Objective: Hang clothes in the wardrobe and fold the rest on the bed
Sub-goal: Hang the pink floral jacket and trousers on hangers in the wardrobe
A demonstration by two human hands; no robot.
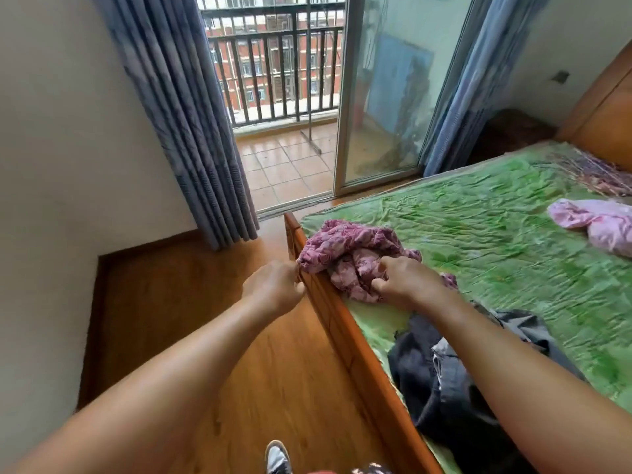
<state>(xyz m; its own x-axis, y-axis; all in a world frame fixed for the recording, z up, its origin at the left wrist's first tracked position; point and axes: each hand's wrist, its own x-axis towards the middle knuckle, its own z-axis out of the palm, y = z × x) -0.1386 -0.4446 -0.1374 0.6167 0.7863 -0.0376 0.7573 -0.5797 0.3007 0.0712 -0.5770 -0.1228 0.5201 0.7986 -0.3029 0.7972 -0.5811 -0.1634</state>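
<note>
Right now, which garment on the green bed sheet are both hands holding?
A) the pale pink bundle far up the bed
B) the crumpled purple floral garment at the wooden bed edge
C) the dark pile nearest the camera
B: the left hand pinches a corner of the crumpled purple floral garment and the right hand grips its folds.

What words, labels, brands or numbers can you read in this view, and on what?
No text can be read anywhere.
On the purple floral garment: printed pattern only, no tag showing.
On the pink garment and the dark clothes: no label visible.
On the wall plate: too small and blurred to tell any marking.
On the shoe: no legible logo.
</note>
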